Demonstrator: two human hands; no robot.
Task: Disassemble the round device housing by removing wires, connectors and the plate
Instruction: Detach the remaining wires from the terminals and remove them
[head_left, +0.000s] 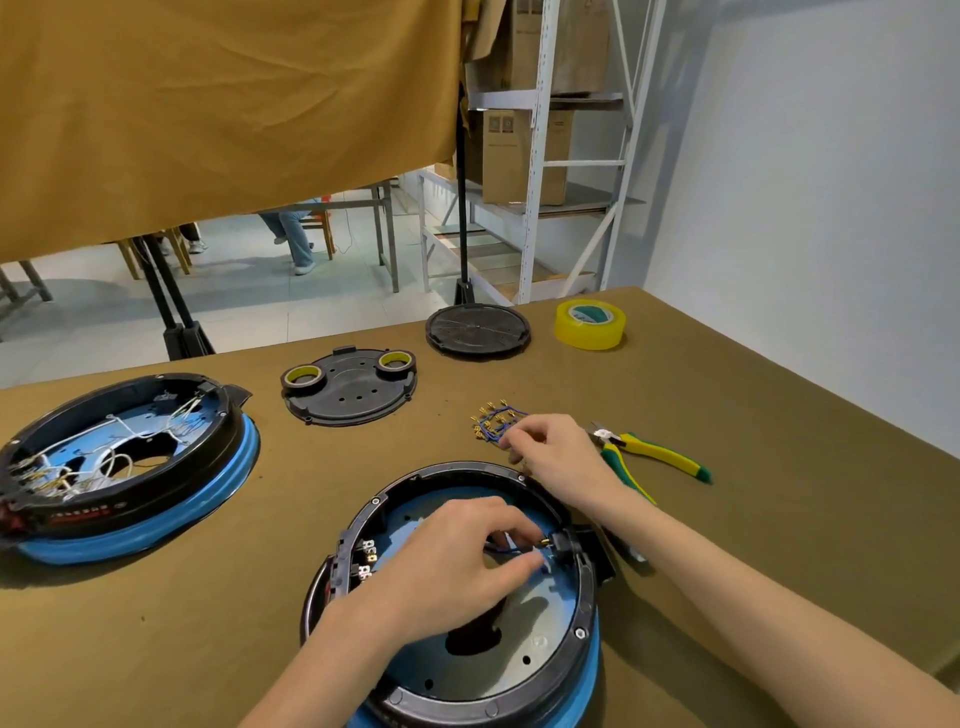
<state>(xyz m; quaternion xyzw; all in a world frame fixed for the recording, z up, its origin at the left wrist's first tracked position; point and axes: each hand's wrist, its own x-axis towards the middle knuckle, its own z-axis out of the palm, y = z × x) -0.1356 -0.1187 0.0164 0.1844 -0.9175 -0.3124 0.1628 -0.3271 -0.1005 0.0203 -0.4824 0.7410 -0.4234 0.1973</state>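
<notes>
Left hand (457, 556) pinches blue wire (501, 550).

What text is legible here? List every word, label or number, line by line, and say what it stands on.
None reads clearly.
Yellow tape roll: green and white core label, too blurred.
Brown cardboard boxes on the white metal shelf: small printed marks, too small.
Second round blue-rimmed housing at left: red markings on its front edge, blurred.
Near round housing: white marks by the terminals, unreadable.
</notes>
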